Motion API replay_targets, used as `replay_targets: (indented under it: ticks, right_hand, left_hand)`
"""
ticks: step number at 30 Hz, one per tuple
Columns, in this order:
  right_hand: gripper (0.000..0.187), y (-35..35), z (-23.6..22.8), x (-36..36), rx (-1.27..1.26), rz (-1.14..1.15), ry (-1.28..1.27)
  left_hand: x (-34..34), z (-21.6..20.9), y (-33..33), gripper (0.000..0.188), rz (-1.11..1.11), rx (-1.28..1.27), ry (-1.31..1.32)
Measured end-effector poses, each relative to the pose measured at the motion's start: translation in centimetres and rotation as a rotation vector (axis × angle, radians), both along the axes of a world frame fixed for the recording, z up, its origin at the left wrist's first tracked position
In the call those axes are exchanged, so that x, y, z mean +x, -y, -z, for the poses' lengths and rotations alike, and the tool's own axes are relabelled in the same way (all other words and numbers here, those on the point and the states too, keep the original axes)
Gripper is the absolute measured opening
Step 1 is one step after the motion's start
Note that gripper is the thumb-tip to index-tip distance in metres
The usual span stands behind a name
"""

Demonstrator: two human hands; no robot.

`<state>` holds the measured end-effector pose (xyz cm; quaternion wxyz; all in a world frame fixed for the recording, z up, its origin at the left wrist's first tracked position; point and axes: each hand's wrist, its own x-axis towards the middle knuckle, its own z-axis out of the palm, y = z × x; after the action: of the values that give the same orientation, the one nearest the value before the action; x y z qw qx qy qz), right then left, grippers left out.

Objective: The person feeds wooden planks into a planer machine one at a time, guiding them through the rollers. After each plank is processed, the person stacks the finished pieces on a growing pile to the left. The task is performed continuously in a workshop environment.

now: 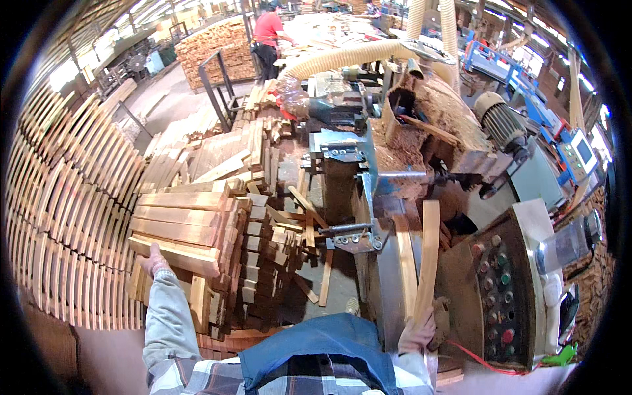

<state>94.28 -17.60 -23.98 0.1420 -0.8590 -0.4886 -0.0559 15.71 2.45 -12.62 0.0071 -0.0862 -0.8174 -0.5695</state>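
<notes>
My left hand (pixel 155 260) reaches out to a stack of sawn boards and is closed on the left end of a short wooden board (pixel 178 255) lying on top. Close to my body, my right hand (pixel 418 331) grips the near end of a long wooden strip (pixel 428 253). That strip points away from me over the machine bed (pixel 388 283). Beside it, on its left, a second wooden strip (pixel 405 260) lies along the bed. Part of my right hand's fingers is hidden behind the wood.
A control panel (pixel 497 283) with coloured buttons stands at the right. Sawdust covers the machine housing (pixel 434 112), near an electric motor (pixel 500 122). Slatted wood piles (pixel 72 217) rise at the left. Offcuts (pixel 326 276) litter the floor. A person in red (pixel 268 33) works farther back.
</notes>
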Motion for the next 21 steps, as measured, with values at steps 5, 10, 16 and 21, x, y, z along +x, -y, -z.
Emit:
replay_targets:
  ticks: [5,10,16,21]
  right_hand:
    - [0.084,-12.1,-0.2,1.1,-0.018,0.027,-0.025]
    - [0.087,-12.8,0.2,-0.4,-0.170,-0.087,-0.099]
    - [0.085,4.0,3.3,-1.3,-0.084,-0.131,0.005]
    - [0.073,13.9,1.9,-2.1,-0.531,0.060,-0.257]
  left_hand:
    - [3.2,0.2,-5.1,0.099,-0.151,-0.097,0.340]
    - [-2.8,4.8,-5.5,0.105,-0.018,-0.116,0.417]
    - [-3.0,5.9,-4.1,0.084,0.187,0.429,0.598]
    - [-2.7,4.9,-3.1,0.067,0.273,0.541,0.666]
